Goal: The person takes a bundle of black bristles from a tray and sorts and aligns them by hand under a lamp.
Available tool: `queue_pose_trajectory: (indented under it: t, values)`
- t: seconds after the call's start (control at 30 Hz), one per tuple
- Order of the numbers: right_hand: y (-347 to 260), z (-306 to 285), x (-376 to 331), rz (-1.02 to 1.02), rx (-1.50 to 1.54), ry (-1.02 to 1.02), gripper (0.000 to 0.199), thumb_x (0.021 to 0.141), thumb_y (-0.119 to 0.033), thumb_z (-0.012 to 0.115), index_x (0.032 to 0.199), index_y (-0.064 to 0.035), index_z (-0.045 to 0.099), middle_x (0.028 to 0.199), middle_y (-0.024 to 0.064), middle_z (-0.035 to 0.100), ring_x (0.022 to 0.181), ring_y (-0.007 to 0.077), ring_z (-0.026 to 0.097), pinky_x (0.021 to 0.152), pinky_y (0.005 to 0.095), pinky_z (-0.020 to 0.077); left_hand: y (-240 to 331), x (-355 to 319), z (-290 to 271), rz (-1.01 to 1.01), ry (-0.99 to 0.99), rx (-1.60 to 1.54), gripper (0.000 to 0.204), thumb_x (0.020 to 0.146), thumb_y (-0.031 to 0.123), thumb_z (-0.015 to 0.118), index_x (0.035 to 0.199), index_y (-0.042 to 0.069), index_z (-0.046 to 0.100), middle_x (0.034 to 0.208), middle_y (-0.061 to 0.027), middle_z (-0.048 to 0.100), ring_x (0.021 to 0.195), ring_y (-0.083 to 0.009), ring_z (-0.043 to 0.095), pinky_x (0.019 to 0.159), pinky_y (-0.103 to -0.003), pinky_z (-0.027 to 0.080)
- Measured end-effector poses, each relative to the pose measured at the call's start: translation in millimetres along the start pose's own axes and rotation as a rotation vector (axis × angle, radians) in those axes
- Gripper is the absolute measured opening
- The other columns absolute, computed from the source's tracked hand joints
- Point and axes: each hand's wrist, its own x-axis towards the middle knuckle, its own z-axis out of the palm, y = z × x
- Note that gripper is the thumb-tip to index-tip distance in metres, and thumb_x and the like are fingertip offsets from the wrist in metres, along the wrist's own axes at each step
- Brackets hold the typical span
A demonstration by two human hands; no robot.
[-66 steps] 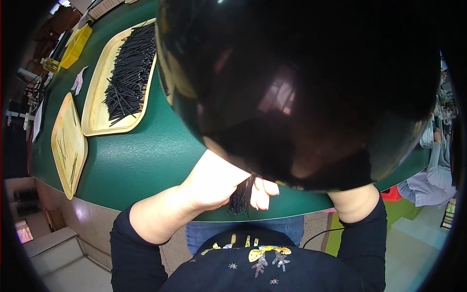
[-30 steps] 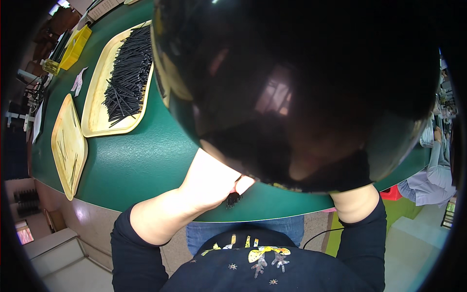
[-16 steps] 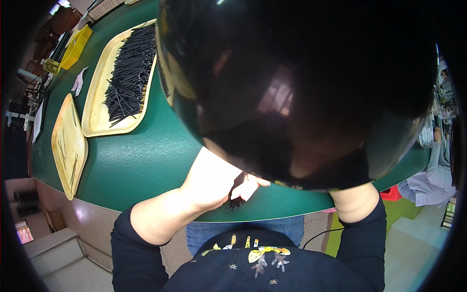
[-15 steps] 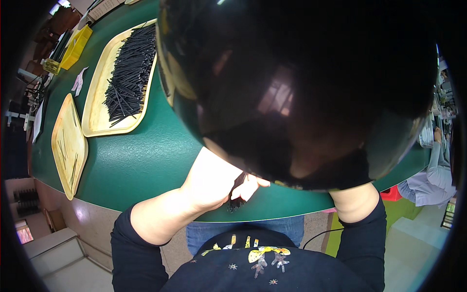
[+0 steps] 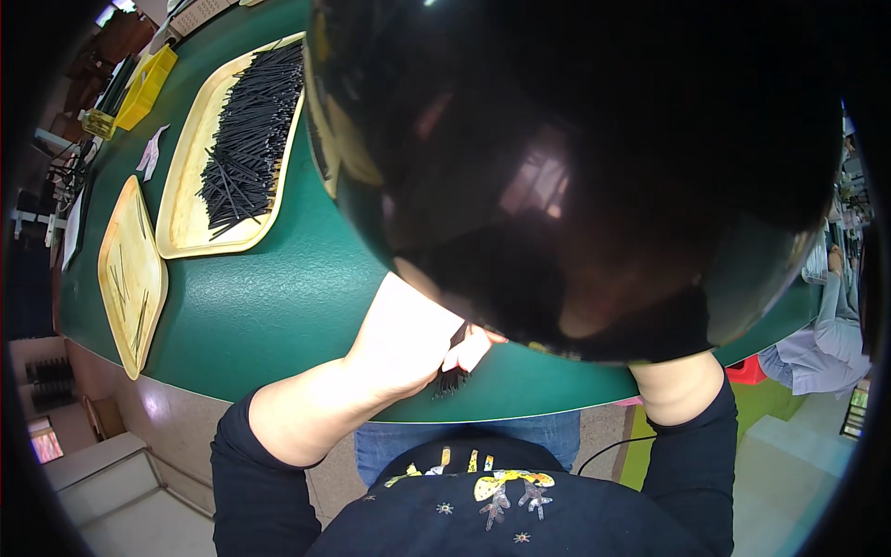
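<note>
Bundle of thin black sticks sits in the left hand, just inside the near edge of the green surface, loose ends pointing toward the person's body and slightly left, long axis roughly near-to-far, upper part hidden. Left grip is clasped around the bundle; right wrist shows but the right hand is behind a glossy dark dome, can't tell its grip. To the left, a large cream tray carries piled black sticks, mostly crosswise, and a smaller tray holds a few thin strands.
</note>
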Motion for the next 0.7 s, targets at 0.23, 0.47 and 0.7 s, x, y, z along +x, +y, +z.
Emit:
queue_pose_trajectory:
  t: [0.23,0.47,0.7]
  values:
    - [9,13,-5,0.036,0.211,0.229,0.077,0.066,-0.001,0.065,0.126,0.0067,0.018,0.121,0.0163,0.039,0.111,0.0246,0.041,0.095,0.0337,0.0307,-4,1,-3,0.032,-0.01,0.037,0.026,0.078,0.003,0.051,0.054,-0.006,0.053,0.049,-0.0132,0.052,0.045,-0.0187,0.053,0.065,-0.035,0.05]
    - [7,6,-11,-0.02,-0.17,0.096,0.079,0.067,0.001,0.063,0.127,0.0085,0.012,0.119,0.0178,0.041,0.109,0.0248,0.043,0.094,0.0328,0.0314,-8,-1,-4,0.07,-0.021,0.029,0.027,0.079,0.007,0.055,0.056,-0.008,0.057,0.052,-0.0154,0.056,0.045,-0.0196,0.055,0.063,-0.033,0.05]
    - [1,-10,-4,-0.02,0.355,-0.245,0.079,0.066,0.002,0.063,0.126,0.0095,0.012,0.11,0.0177,0.048,0.099,0.0229,0.05,0.089,0.032,0.0371,-7,0,-4,0.053,-0.058,0.026,0.021,0.078,0.004,0.055,0.063,-0.011,0.058,0.055,-0.0176,0.057,0.046,-0.0202,0.056,0.051,-0.029,0.049]
